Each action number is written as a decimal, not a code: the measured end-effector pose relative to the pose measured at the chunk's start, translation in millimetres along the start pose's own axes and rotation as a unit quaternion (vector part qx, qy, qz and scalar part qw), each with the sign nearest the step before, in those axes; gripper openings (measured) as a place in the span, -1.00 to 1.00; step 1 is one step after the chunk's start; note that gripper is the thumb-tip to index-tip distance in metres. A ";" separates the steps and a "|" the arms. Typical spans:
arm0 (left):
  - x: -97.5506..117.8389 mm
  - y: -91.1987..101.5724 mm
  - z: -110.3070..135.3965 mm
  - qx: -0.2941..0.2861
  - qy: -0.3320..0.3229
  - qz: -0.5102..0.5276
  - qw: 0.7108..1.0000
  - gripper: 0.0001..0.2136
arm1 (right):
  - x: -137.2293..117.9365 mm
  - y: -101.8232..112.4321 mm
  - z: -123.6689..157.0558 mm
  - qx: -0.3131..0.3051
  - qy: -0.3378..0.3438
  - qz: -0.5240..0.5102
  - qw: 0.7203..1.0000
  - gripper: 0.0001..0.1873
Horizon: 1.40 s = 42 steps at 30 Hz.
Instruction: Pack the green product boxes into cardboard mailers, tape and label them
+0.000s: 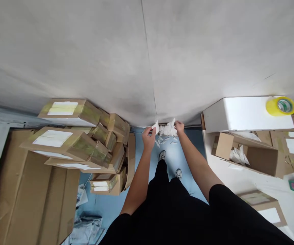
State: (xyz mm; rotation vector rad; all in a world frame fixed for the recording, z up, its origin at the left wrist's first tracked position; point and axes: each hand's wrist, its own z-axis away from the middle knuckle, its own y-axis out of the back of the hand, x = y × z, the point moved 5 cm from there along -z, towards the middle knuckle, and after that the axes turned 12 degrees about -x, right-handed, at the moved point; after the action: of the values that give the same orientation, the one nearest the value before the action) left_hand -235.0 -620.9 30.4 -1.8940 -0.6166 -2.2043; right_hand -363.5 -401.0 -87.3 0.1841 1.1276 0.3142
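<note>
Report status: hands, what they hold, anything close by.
Left hand pinching a paper slip. Right hand on a white wad. Taped boxes stacked close on the left.

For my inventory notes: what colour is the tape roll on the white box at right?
Yellow; the tape roll shows clearly in the head view.

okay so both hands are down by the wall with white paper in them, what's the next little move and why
Probably let go of the small white slip pinched in the left hand. Torn white scraps already lie on the blue floor below it, while the right hand grips a crumpled white wad.
</note>
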 end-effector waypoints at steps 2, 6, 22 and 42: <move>2.9 -15.6 -2.2 -0.020 -0.016 -0.011 1.000 -0.74 | -4.9 10.0 21.1 0.008 -0.048 -0.101 0.994 -0.62; 29.0 -72.0 -0.4 -0.101 -0.090 -0.042 0.990 -0.77 | -38.9 46.4 79.8 -0.074 0.006 -0.191 0.979 -0.44; 160.4 -396.3 235.8 -0.540 -0.233 0.023 0.808 -0.58 | 28.6 384.3 349.6 0.424 0.089 -0.278 0.857 -0.64; -10.9 -569.0 510.7 -0.629 -0.067 -0.356 0.687 -0.83 | 348.1 460.5 500.7 0.495 -0.329 -0.218 0.774 -0.65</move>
State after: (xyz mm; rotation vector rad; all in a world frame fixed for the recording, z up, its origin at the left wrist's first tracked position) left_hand 7.4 101.1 -37.7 -2.6555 0.5168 -3.5648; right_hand 156.4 156.7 -36.1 0.8789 0.4945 -0.7661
